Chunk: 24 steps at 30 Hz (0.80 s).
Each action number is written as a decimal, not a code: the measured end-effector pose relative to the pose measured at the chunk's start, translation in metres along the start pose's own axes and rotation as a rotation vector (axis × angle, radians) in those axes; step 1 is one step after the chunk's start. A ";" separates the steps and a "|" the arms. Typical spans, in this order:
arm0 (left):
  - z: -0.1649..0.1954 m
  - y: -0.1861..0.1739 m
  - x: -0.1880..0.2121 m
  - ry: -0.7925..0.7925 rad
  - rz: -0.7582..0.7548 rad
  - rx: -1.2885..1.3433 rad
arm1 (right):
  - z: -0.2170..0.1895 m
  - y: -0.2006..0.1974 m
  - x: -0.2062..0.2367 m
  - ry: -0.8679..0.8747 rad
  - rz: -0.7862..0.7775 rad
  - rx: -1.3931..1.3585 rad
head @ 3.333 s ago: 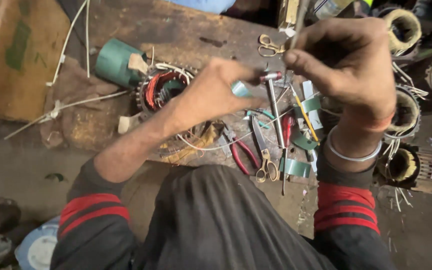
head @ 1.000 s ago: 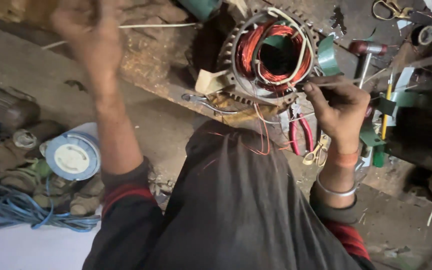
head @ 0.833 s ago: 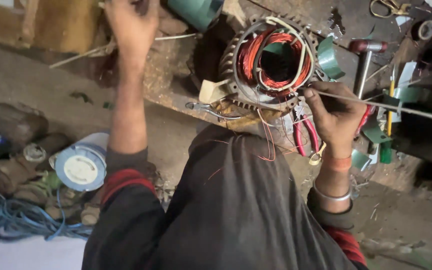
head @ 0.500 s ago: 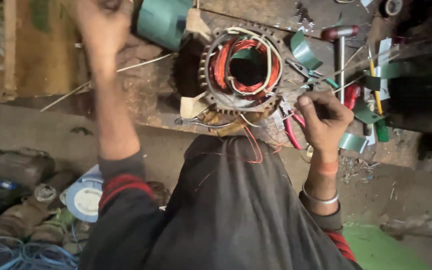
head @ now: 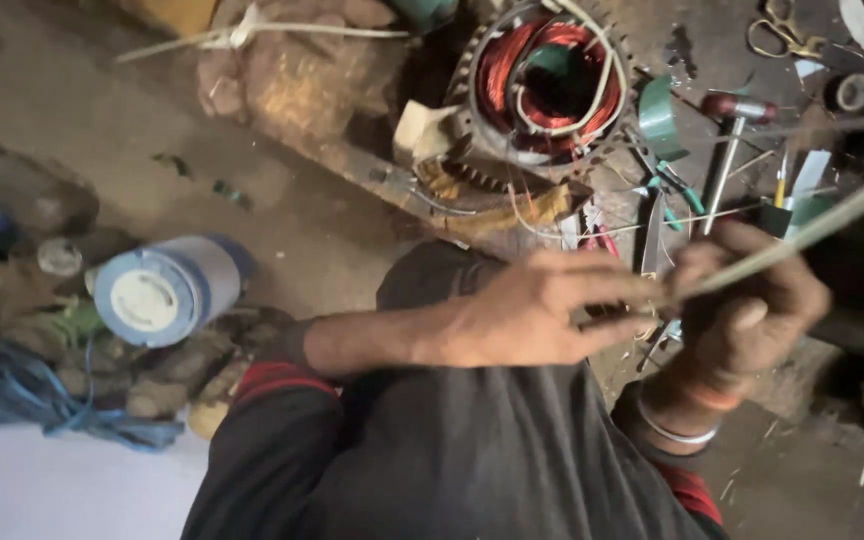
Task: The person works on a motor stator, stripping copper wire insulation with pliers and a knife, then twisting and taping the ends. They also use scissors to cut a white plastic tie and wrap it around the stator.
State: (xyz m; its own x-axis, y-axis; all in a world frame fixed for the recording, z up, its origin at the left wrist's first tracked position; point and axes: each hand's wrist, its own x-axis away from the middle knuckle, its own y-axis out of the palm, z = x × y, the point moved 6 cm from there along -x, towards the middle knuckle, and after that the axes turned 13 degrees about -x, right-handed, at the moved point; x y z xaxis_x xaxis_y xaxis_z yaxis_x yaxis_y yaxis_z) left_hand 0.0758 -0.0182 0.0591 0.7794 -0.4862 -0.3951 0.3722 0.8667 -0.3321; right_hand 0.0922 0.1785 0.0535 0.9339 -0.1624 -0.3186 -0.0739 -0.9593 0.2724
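Note:
A round motor stator (head: pixel 550 88) with red copper windings lies on the wooden bench at the top. Below it, over my lap, my two hands meet. My right hand (head: pixel 747 310) is closed around a thin pale sleeve (head: pixel 822 222) that slants up to the right edge. My left hand (head: pixel 542 312) reaches across, its fingertips pinching the lower end of that sleeve beside my right fingers. The picture is blurred, so what sits between the fingertips is unclear.
A hammer (head: pixel 727 140), scissors (head: pixel 787 30), red-handled pliers (head: pixel 602 238) and green tape pieces lie on the bench (head: pixel 302 80) right of the stator. On the floor at left are a blue-and-white spool (head: pixel 162 292) and blue cable (head: pixel 22 395).
My left hand has come down from the upper left and joined my right hand over my lap. The right hand now holds the long pale sleeve. The view has shifted.

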 end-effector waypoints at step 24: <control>0.003 0.033 -0.030 0.049 0.234 -0.480 | -0.143 -0.063 0.061 -0.536 -0.146 0.107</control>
State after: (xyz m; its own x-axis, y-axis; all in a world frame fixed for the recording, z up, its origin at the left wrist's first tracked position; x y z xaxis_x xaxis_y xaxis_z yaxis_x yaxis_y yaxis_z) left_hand 0.0662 0.0253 0.0623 0.7851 -0.3006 -0.5415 -0.0902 0.8095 -0.5801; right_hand 0.2037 0.2619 0.1472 0.6311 -0.0943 -0.7700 -0.0187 -0.9941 0.1065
